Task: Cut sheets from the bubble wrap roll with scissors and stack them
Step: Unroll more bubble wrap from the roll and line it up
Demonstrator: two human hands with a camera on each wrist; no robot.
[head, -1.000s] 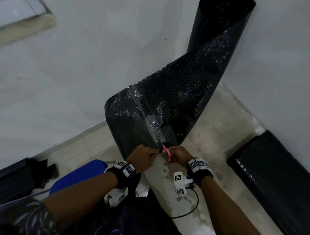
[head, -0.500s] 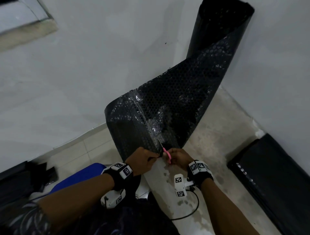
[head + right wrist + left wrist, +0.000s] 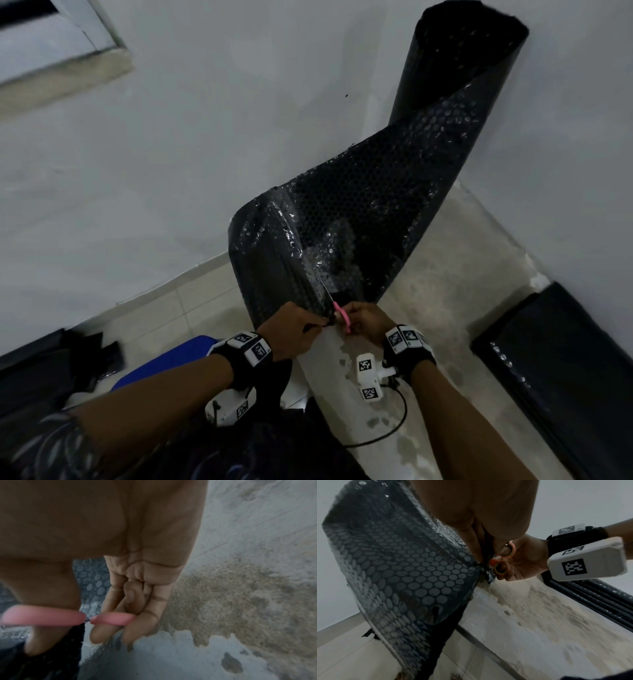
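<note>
A black bubble wrap roll [image 3: 459, 58] stands in the wall corner, its loose sheet [image 3: 359, 219] hanging down toward me. My left hand [image 3: 294, 329] pinches the sheet's bottom edge [image 3: 423, 574]. My right hand [image 3: 368, 322] holds pink-handled scissors [image 3: 340, 313], thumb and fingers through the loops [image 3: 505, 555]. The blades point up into the sheet at its lower edge. The right wrist view shows the pink handles [image 3: 51, 616] close together, with the fingers [image 3: 137, 622] curled around them.
A stack of black sheets [image 3: 561, 370] lies on the stained concrete floor [image 3: 445, 274] at the right wall. A blue object [image 3: 171, 359] and dark scraps [image 3: 51, 366] lie at the left on tiles. A window ledge [image 3: 65, 75] sits upper left.
The two hands stay together at the sheet's bottom edge, shifted slightly. The hanging sheet has swayed a little. The view has tilted up a bit.
</note>
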